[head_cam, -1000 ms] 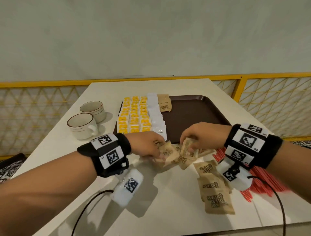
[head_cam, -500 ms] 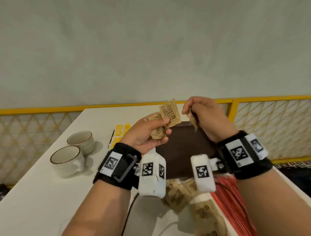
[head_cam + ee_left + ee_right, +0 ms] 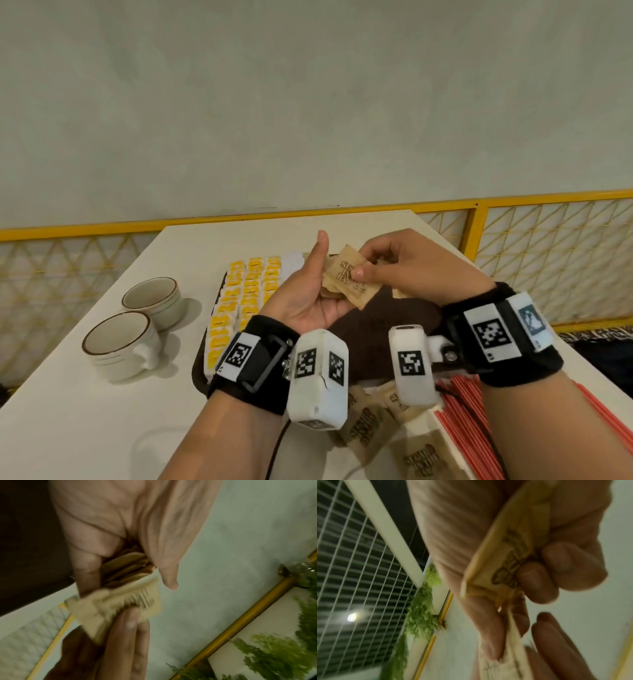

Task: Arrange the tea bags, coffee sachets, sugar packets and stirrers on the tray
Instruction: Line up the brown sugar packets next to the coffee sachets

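My left hand (image 3: 308, 294) is raised palm-up over the dark brown tray (image 3: 380, 322) and grips a small stack of brown sugar packets (image 3: 126, 566), thumb pointing up. My right hand (image 3: 387, 267) pinches the top brown packet (image 3: 346, 277) of that stack, and its curled fingers (image 3: 537, 580) hold another brown packet (image 3: 505, 555) against the palm. Rows of yellow sachets (image 3: 246, 294) and white packets (image 3: 293, 262) lie on the tray's left side. More brown packets (image 3: 370, 421) and red stirrers (image 3: 462, 421) lie on the table near me.
Two white cups (image 3: 120, 346) (image 3: 152, 298) stand on the white table (image 3: 85, 428) left of the tray. A yellow railing (image 3: 476, 236) with mesh runs behind the table and along its right side. Both wrists carry camera units that hide part of the tray.
Both hands lifted off the table with brown packets and came together above the tray. The left hand turned palm-up, and the right hand now pinches the top packet of its stack.
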The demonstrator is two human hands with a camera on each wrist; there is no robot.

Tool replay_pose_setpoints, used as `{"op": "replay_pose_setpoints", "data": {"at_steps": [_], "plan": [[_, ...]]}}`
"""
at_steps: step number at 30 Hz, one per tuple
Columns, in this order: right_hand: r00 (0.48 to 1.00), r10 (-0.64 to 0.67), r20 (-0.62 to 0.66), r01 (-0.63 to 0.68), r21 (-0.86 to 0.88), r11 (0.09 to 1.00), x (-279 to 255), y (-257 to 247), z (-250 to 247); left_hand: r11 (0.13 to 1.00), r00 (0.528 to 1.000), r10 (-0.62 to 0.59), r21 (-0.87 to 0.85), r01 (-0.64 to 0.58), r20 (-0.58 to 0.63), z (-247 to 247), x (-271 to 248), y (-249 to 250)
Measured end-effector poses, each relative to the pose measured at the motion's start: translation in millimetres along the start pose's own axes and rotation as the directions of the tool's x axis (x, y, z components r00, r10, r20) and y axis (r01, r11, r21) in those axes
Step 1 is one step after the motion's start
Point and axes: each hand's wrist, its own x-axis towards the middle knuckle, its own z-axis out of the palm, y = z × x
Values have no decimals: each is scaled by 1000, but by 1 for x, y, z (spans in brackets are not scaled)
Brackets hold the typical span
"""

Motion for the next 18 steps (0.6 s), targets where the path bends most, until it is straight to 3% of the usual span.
{"op": "replay_pose_setpoints", "data": {"at_steps": [2,6,9,11,18], "plan": [[999,27,-29,-31,-143,989,3,5,2,999,999,-32,-23,32,14,2,-2,-6],[996,60,-61,-69,-161,985,7,11,7,999,999,32,5,-32,-5,-1,-3,-9],[979,182,-92,-168,143,975,11,10,13,999,998,46,-9,-47,-47,-6,0,-7],[972,218,-82,-169,397,902,12,9,12,997,996,53,-51,-57,-70,-7,-1,-5],[996,63,-59,-13,626,780,1,7,-1,973,992,119,-195,-124,-34,-10,4,-4]]}}
